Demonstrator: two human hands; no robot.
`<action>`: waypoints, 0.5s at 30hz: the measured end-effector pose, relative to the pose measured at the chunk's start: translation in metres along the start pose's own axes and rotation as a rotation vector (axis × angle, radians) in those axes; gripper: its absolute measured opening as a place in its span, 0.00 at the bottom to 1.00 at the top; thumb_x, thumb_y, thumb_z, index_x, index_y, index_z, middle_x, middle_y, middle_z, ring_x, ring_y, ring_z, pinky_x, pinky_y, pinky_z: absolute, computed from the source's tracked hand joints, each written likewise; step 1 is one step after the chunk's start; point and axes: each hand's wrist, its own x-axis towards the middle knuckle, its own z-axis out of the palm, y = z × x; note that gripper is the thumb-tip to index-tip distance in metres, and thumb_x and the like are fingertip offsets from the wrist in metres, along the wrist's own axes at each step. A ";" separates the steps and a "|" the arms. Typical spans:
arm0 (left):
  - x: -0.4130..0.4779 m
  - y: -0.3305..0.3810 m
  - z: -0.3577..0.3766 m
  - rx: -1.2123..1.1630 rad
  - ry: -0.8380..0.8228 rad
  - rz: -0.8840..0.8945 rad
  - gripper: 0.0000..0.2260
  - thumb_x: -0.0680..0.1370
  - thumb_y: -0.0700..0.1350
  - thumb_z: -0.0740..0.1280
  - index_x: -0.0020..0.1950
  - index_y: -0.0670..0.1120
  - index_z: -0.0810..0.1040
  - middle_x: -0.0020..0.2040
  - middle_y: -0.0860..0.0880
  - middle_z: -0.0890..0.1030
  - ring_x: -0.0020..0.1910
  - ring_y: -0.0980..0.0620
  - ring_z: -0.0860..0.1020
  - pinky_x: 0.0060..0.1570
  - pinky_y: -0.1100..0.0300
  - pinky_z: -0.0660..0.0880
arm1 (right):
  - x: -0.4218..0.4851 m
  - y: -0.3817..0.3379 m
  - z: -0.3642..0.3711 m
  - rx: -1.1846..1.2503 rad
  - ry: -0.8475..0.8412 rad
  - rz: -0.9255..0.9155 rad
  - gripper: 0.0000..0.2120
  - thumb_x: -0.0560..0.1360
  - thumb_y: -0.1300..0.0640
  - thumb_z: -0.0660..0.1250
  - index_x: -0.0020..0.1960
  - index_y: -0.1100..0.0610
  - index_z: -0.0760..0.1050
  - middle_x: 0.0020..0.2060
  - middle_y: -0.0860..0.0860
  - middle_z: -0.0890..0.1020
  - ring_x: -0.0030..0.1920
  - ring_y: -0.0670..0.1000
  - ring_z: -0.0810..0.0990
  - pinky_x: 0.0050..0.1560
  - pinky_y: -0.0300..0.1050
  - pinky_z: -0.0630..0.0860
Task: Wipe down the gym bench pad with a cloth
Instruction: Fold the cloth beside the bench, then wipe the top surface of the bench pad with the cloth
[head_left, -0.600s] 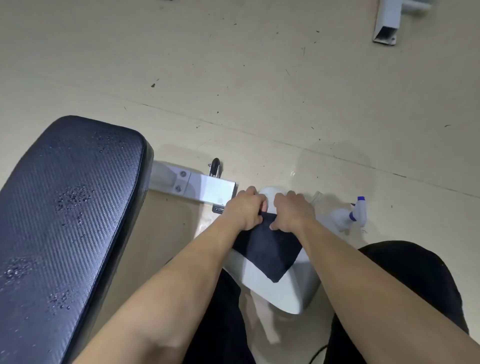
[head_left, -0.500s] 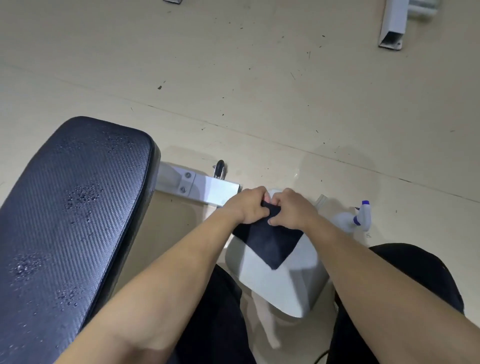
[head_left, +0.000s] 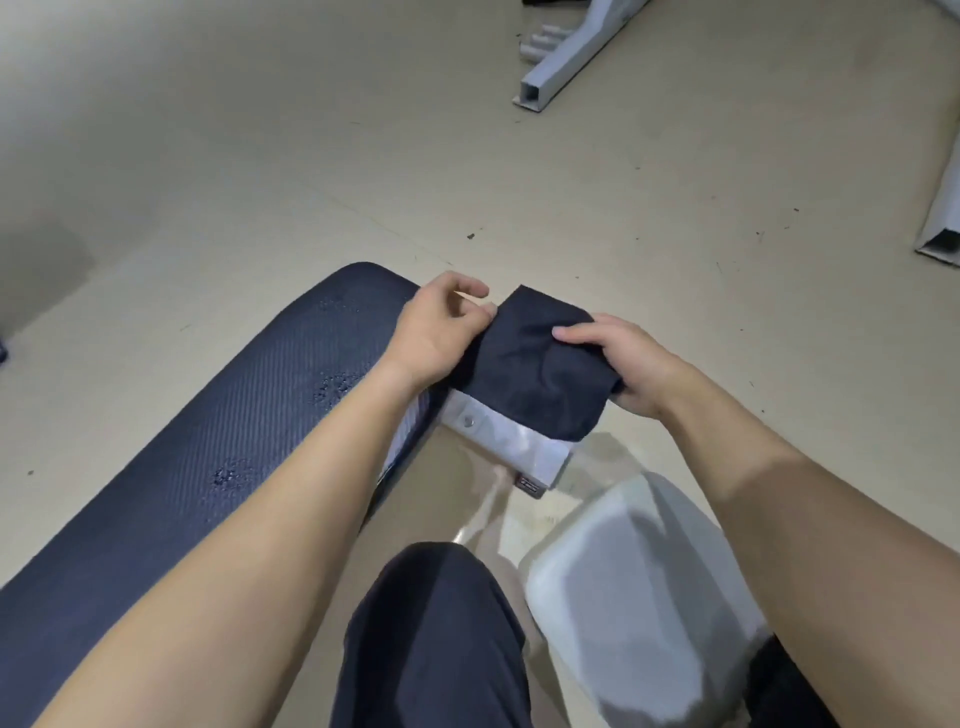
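A dark folded cloth (head_left: 535, 369) is held in the air between both hands, just right of the bench pad's far end. My left hand (head_left: 436, 332) pinches the cloth's left edge with thumb and fingers. My right hand (head_left: 618, 364) grips its right side, thumb on top. The black textured bench pad (head_left: 208, 457) runs from the lower left up to the centre and carries patches of water droplets. My left forearm crosses over the pad's right edge.
A white metal bench frame bar (head_left: 511, 447) sticks out under the cloth. A white plastic container (head_left: 639, 582) stands on the beige floor by my right knee. Grey metal frame pieces (head_left: 566, 62) lie at the far right.
Both hands have lifted the cloth off the white container and carried it up toward the bench pad's end. The view has shifted, and the spray bottle is out of sight.
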 end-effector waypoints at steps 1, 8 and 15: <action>-0.001 -0.005 -0.020 -0.008 0.087 -0.020 0.08 0.76 0.50 0.69 0.53 0.51 0.80 0.41 0.56 0.81 0.45 0.56 0.79 0.52 0.60 0.74 | 0.005 -0.016 0.017 -0.016 0.009 -0.048 0.07 0.76 0.58 0.69 0.52 0.58 0.80 0.45 0.54 0.86 0.47 0.55 0.84 0.49 0.49 0.76; -0.022 -0.052 -0.146 -0.058 0.572 -0.226 0.07 0.70 0.51 0.62 0.44 0.54 0.78 0.45 0.51 0.83 0.42 0.49 0.77 0.50 0.53 0.76 | 0.036 -0.043 0.164 -1.273 0.129 -0.512 0.20 0.76 0.51 0.57 0.65 0.42 0.75 0.56 0.54 0.73 0.48 0.59 0.76 0.47 0.51 0.73; -0.061 -0.104 -0.156 0.158 0.460 -0.310 0.07 0.77 0.44 0.67 0.54 0.48 0.80 0.47 0.52 0.81 0.51 0.50 0.79 0.54 0.59 0.73 | 0.050 0.016 0.216 -1.746 0.006 -0.701 0.25 0.79 0.39 0.53 0.71 0.48 0.72 0.68 0.56 0.70 0.67 0.59 0.68 0.61 0.55 0.66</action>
